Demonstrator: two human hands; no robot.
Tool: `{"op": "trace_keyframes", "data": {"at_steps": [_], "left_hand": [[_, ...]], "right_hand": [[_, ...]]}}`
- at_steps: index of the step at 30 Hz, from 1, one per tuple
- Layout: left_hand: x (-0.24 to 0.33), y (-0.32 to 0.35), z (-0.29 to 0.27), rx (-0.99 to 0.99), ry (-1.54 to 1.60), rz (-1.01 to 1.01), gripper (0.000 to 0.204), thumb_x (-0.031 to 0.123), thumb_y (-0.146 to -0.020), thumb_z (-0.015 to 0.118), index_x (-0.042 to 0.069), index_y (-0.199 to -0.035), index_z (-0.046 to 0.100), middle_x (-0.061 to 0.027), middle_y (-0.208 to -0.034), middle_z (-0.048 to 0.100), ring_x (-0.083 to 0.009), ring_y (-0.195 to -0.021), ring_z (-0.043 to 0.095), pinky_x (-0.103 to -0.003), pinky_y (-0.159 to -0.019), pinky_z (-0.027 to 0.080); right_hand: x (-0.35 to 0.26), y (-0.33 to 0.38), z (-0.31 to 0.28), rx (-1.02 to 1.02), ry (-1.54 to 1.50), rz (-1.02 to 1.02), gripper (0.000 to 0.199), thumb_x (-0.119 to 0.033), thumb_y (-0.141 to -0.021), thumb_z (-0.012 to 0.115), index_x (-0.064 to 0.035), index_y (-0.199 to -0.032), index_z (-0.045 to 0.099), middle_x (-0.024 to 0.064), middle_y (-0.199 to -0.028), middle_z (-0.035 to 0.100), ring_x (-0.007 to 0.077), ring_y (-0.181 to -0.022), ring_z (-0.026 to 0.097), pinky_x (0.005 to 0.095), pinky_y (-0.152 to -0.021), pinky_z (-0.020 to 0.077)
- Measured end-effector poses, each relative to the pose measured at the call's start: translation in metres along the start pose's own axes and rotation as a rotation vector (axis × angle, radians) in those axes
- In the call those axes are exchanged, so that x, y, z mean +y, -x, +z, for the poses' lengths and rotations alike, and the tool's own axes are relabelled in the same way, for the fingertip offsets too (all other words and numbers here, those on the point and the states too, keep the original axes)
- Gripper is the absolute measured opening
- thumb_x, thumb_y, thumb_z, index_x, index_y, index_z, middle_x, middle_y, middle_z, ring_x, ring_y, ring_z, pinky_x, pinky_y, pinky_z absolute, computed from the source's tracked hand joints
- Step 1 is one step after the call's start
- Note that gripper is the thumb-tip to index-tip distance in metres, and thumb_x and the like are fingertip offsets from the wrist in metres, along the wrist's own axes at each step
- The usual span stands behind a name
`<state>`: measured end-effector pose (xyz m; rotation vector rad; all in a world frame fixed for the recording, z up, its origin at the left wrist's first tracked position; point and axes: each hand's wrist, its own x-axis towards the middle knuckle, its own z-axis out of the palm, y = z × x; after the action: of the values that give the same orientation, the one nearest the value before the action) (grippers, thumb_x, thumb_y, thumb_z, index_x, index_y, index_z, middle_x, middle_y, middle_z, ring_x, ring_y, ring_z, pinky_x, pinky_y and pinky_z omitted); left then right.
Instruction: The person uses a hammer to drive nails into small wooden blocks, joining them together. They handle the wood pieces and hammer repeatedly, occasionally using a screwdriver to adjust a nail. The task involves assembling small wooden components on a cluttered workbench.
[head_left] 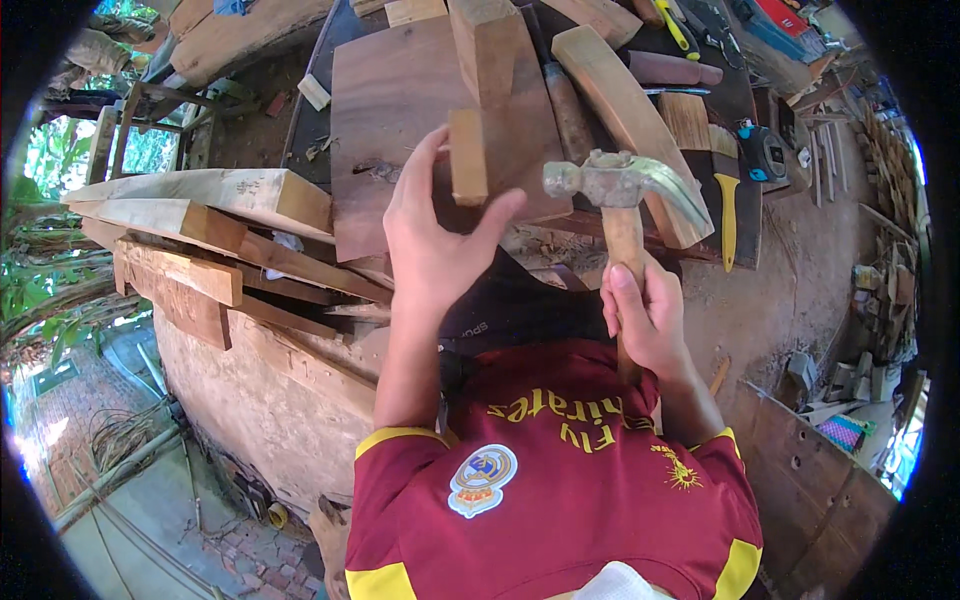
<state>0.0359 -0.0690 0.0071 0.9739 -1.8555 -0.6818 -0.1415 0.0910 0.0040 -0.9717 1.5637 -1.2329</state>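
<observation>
My right hand is wrapped round the wooden handle of a claw hammer. The worn metal hammer head is raised, with its round face toward the left and its claw to the right. My left hand is open, thumb and forefinger spread in a wide U about a short wooden block. The forefinger lies along the block's left side; the thumb stands apart at its lower right. Beyond it rises a thick squared timber. Below these lies a flat brown board.
A curved wooden piece, a chisel-like tool, a yellow-handled brush and a tape measure lie to the right. Cut timbers are stacked at left. Bent boards lie at the far left.
</observation>
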Motion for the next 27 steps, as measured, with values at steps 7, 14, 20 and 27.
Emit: {"op": "trace_keyframes", "data": {"at_steps": [7,14,20,27], "left_hand": [[-0.020,0.003,0.000,0.040,0.098,-0.097,0.030,0.004,-0.077,0.078,-0.001,-0.105,0.066,-0.0142,-0.080,0.069,-0.0233,-0.068,0.068,-0.030,-0.065,0.052],[-0.018,0.005,-0.002,-0.008,-0.064,-0.114,0.031,0.008,-0.076,0.078,0.003,-0.104,0.068,-0.0150,-0.087,0.070,-0.0338,-0.081,0.066,-0.038,-0.076,0.051],[-0.013,0.001,-0.005,-0.054,-0.065,-0.132,0.031,0.010,-0.075,0.079,0.005,-0.103,0.068,-0.0148,-0.089,0.070,-0.0369,-0.085,0.063,-0.041,-0.080,0.048],[-0.016,0.002,-0.002,-0.030,-0.054,-0.111,0.030,0.011,-0.075,0.080,0.005,-0.102,0.067,-0.0146,-0.087,0.070,-0.0367,-0.083,0.063,-0.040,-0.080,0.047]], "right_hand": [[-0.005,0.001,-0.019,0.059,0.202,-0.112,0.027,-0.024,-0.101,0.055,-0.0016,-0.087,0.054,0.0000,-0.058,0.052,0.0067,-0.051,0.048,0.0255,-0.047,0.0371],[-0.025,-0.017,-0.005,0.118,-0.014,-0.500,0.039,-0.034,-0.107,0.040,-0.0006,-0.088,0.047,0.0079,-0.073,0.050,0.0110,-0.053,0.049,0.0238,-0.047,0.0417],[-0.016,-0.027,0.004,0.004,0.317,-0.259,0.016,-0.017,-0.100,0.053,-0.0016,-0.096,0.055,0.0009,-0.063,0.054,0.0100,-0.051,0.052,0.0264,-0.047,0.0392],[-0.027,-0.016,-0.001,0.096,0.022,-0.459,0.036,-0.032,-0.107,0.039,0.0015,-0.096,0.047,0.0072,-0.069,0.049,0.0123,-0.052,0.050,0.0248,-0.046,0.0420]]}}
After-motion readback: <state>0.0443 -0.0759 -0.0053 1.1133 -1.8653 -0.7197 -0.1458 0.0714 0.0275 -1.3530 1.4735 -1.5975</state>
